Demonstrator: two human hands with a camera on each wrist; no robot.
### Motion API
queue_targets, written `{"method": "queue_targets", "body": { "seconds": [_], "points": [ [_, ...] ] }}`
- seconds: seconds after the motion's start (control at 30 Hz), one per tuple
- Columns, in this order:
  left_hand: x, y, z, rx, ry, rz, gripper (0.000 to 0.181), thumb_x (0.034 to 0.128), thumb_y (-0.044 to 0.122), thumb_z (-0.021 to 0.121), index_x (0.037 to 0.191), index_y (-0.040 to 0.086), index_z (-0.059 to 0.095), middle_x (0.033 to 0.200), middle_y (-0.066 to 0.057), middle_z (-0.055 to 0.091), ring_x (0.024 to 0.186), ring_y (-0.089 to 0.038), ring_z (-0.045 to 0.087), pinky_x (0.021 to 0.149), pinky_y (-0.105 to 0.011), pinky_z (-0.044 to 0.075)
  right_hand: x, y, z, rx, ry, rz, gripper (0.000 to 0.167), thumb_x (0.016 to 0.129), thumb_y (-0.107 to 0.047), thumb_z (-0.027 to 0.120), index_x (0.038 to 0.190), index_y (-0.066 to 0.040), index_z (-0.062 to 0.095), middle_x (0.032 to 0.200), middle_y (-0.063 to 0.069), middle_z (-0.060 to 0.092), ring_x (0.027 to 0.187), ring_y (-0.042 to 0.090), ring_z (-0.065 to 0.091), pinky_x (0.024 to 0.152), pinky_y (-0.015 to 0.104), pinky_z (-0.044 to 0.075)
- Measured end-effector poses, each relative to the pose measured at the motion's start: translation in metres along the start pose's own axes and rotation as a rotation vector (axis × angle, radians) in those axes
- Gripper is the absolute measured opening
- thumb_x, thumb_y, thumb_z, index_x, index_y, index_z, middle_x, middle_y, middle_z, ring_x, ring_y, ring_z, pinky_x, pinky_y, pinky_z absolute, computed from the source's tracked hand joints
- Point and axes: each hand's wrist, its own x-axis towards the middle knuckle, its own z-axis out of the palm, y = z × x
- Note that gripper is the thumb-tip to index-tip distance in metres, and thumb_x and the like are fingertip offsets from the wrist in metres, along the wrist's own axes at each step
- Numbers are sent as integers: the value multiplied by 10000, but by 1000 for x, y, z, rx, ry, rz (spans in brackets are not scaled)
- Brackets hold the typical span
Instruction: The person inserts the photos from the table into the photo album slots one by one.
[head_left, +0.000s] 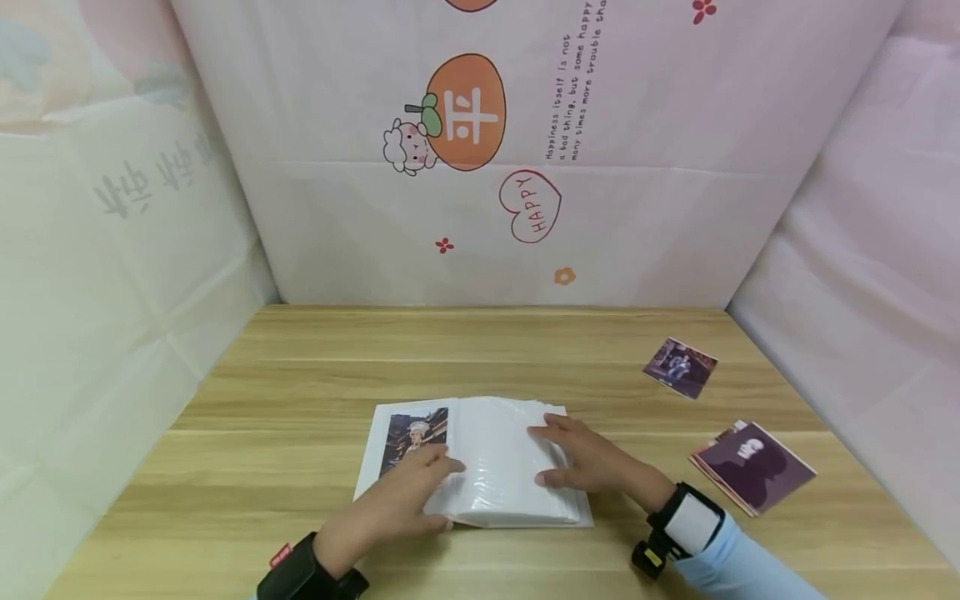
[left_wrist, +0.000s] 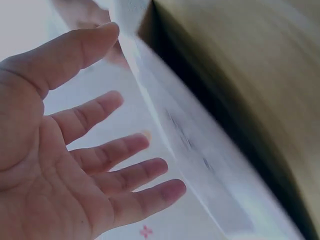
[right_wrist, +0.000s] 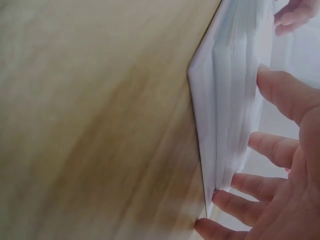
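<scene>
The album [head_left: 495, 462] lies open on the surface [head_left: 450, 358], long axis left to right, my right hand [head_left: 588, 457], fingers apart, at its right edge and my left hand [head_left: 408, 493], fingers also apart, over the left page [head_left: 374, 450].

Left fingers [head_left: 433, 460] partly hide the album photo [head_left: 398, 433] — blue sleeve [head_left: 744, 567] cut off below.

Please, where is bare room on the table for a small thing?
Bare: the brown wooden table left of the open white photo album, and between it and the printed white backdrop. Crowded: at the album, with left hand and right hand there, and the right side, with one dark paper photo and a purple-topped photo stack.
</scene>
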Motion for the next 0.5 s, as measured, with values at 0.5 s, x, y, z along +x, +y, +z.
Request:
{"method": "queue_targets", "body": {
  "seconds": [0.5],
  "points": [
    [23,23,26,186,9,129,422,721,142,752,1130,162,646,1216,-94,534,1108,-258,497,831,-415,468,-2,3,3,12,16,-12,682,848,-418,637,1358,-12,438,1401,321,284,1249,509,277,949,634,268]
  ]
}}
